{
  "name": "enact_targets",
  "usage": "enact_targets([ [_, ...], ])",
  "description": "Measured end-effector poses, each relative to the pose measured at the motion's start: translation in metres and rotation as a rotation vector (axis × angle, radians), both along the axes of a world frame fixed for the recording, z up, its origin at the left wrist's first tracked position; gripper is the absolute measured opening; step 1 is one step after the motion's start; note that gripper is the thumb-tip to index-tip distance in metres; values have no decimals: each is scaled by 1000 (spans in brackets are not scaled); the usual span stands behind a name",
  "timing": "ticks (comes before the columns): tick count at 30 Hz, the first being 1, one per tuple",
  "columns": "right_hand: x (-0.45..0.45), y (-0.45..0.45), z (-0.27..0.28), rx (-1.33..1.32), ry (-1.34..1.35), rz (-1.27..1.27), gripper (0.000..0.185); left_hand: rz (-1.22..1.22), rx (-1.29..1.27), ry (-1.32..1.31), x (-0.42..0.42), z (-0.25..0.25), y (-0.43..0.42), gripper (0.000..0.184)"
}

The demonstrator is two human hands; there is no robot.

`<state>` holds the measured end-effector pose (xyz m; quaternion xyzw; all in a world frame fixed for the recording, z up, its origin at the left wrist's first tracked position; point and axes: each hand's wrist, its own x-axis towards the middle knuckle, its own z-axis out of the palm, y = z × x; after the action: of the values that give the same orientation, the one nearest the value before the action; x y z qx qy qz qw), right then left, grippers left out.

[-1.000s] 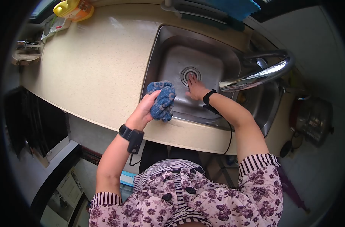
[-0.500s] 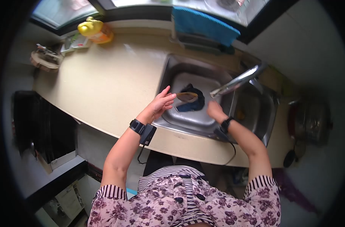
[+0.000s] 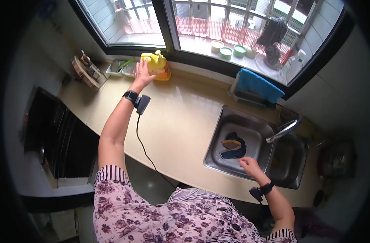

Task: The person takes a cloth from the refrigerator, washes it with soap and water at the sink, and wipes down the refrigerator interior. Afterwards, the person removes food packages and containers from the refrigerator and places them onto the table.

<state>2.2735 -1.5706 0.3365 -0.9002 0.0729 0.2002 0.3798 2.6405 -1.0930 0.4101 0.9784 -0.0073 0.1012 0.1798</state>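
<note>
My left hand [image 3: 142, 76] is stretched out to the back of the counter, fingers apart, at the left side of a yellow plastic jug [image 3: 161, 73] with an orange label. It overlaps the jug in view; I cannot tell whether it touches. My right hand [image 3: 249, 165] hovers over the near edge of the left sink basin [image 3: 256, 137] with its fingers curled in; nothing shows in them. A crumpled dark-blue cloth-like item [image 3: 234, 153] lies in that basin. On it rests a flat piece with a yellow-brown edge [image 3: 231, 143], its kind unclear.
A curved faucet [image 3: 285, 130] reaches over the sink, beside a second basin [image 3: 289, 162]. A blue cloth [image 3: 258, 86] hangs on a rack behind. White trays [image 3: 115, 68] and a round wooden board [image 3: 83, 73] stand left of the jug. A cable hangs from my left wrist device.
My left hand has moved from above the sink to beside the yellow jug. My right hand stays over the sink. The view has turned left and up, bringing more window into sight.
</note>
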Motion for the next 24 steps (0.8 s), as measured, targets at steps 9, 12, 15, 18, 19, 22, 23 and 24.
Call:
enact_targets([
  [9,-18,36,62,228,335,-451,32,-111,390,133,113,-24,23,116],
  [12,-20,48,57,285,326,-497,32,-155,447,117,135,-22,22,81],
  [15,-22,49,53,340,321,-494,31,-318,288,119,116,-14,10,49],
  [18,-5,61,51,368,335,-463,31,-537,158,82,79,-13,-1,41],
  [19,0,60,45,390,336,-447,29,-589,231,98,60,-7,-14,40],
  [22,18,56,47,450,249,-394,25,-779,279,1,-16,4,-63,35],
  [23,25,59,49,526,198,-384,26,-800,293,6,-42,4,-78,35],
  [24,33,63,52,589,151,-397,27,-825,309,6,-67,4,-94,35],
])
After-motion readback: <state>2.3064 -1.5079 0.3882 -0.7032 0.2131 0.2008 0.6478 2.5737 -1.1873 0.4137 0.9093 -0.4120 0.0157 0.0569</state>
